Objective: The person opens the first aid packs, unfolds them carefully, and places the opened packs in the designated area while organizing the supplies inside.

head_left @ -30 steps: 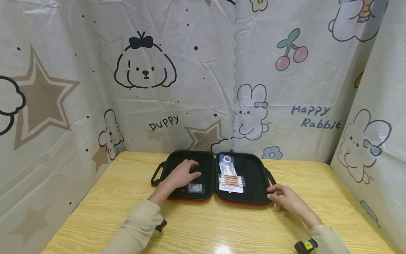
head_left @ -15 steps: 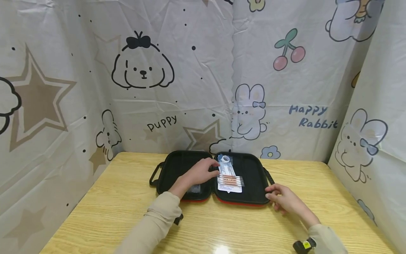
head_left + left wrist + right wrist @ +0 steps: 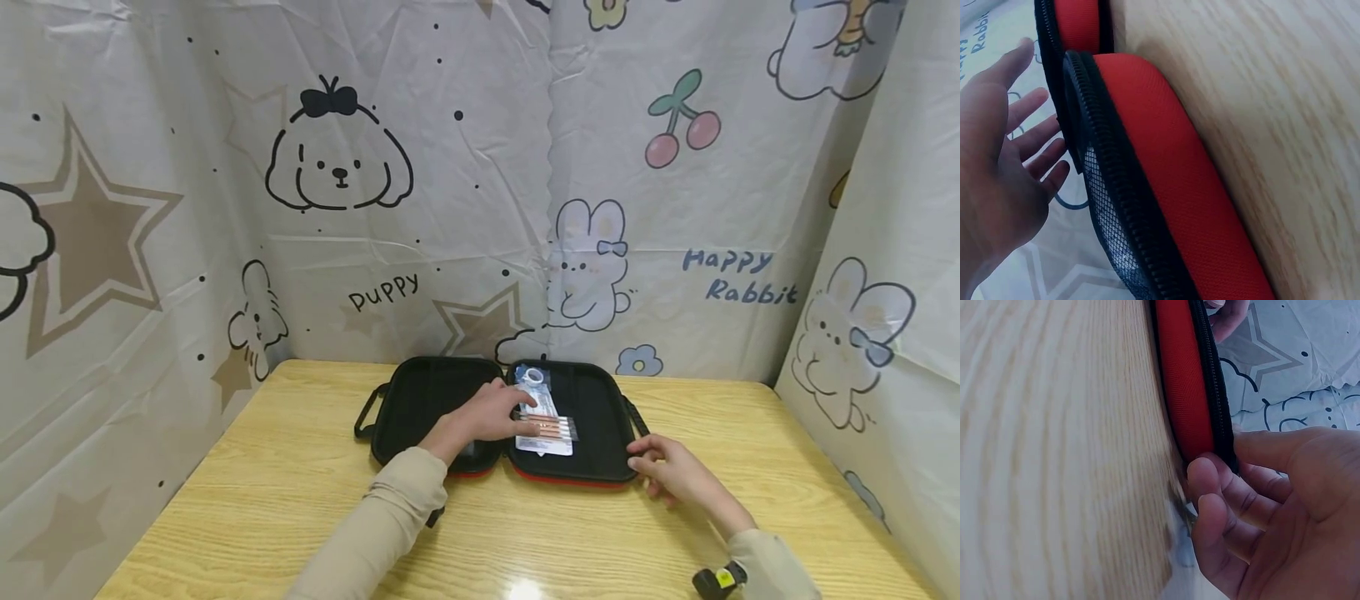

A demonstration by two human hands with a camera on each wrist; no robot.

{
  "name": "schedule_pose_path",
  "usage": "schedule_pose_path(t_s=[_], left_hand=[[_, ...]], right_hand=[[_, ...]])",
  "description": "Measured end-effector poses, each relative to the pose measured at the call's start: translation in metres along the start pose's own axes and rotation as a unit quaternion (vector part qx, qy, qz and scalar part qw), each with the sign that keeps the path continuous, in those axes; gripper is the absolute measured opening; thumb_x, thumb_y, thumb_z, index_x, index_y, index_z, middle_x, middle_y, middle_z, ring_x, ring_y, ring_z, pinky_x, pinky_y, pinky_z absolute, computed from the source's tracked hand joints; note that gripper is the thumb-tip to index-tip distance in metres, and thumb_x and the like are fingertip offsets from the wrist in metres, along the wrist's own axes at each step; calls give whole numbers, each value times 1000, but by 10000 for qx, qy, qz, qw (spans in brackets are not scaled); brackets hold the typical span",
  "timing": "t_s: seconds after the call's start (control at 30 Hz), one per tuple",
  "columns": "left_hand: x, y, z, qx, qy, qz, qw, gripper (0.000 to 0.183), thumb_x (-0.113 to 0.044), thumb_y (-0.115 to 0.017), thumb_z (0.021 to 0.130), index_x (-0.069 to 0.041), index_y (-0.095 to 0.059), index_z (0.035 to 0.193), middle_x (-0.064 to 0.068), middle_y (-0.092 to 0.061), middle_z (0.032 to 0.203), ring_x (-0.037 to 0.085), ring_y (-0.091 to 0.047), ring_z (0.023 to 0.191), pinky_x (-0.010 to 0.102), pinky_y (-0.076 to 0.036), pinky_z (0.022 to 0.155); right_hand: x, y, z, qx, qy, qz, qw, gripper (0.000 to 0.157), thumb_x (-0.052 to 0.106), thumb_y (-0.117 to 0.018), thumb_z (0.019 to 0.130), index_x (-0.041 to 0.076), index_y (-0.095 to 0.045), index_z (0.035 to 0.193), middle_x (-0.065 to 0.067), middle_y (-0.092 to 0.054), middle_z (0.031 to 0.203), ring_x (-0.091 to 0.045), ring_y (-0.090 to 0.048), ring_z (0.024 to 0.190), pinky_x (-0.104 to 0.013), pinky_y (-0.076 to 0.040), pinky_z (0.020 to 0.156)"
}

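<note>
A black zip case with red sides (image 3: 600, 425) lies unfolded on the table, its two halves side by side. My left hand (image 3: 487, 414) reaches across the hinge into the right half. Its fingers are spread, thumb and fingertips right at a flat clear pack of cotton swabs (image 3: 561, 428). That pack lies over a white printed packet (image 3: 555, 448); a blue packet with a white ring-shaped roll (image 3: 533, 377) is behind them. My right hand (image 3: 672, 469) pinches the front right corner of the case, thumb on the zip edge (image 3: 1221, 419) and fingers against the red side.
The left half's handle (image 3: 365, 414) sticks out to the left, another handle (image 3: 636, 414) to the right. A mesh pocket (image 3: 1107, 212) shows inside the left half. Behind the wooden table (image 3: 247, 500) hangs a printed cloth (image 3: 480, 208), with cloth on both sides too.
My left hand has moved right from over the left half, past the hinge, to the cotton swabs in the right half. My right hand stays at the case's corner.
</note>
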State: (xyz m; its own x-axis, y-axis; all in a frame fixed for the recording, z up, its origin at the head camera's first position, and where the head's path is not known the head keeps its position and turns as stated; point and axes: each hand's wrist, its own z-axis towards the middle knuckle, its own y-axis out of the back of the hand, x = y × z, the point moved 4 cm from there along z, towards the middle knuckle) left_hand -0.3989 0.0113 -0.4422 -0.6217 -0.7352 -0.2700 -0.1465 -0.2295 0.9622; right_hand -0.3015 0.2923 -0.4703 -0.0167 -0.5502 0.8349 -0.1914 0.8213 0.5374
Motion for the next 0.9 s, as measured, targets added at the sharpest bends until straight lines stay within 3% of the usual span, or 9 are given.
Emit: schedule_pose_path(t_s=[0.4, 0.7, 0.9], left_hand=[[-1, -3, 1, -47, 196, 83, 9998, 49, -50, -73, 86, -27, -66, 129, -8, -67, 122, 15, -43, 103, 31, -36, 87], [-4, 3, 2, -609, -191, 255, 9976, 23, -37, -70, 92, -27, -76, 111, -15, -72, 101, 8, -52, 89, 32, -37, 85], [-2, 10, -2, -1054, -401, -165, 9935, 17, -31, -71, 92, -25, -77, 107, -13, -74, 95, 3, -60, 82, 26, -45, 80]], right_hand=[[-1, 2, 1, 63, 40, -27, 10000, 35, 16, -61, 98, -4, -54, 125, -9, -57, 85, -17, -56, 60, -27, -42, 43], [0, 2, 1, 110, 20, -1, 9999, 35, 16, -61, 98, -4, -53, 126, -9, -58, 84, -17, -56, 60, -26, -41, 43], [-2, 1, 2, 97, 12, -11, 10000, 36, 16, -62, 98, -4, -53, 126, -9, -58, 85, -18, -56, 60, -26, -42, 43]])
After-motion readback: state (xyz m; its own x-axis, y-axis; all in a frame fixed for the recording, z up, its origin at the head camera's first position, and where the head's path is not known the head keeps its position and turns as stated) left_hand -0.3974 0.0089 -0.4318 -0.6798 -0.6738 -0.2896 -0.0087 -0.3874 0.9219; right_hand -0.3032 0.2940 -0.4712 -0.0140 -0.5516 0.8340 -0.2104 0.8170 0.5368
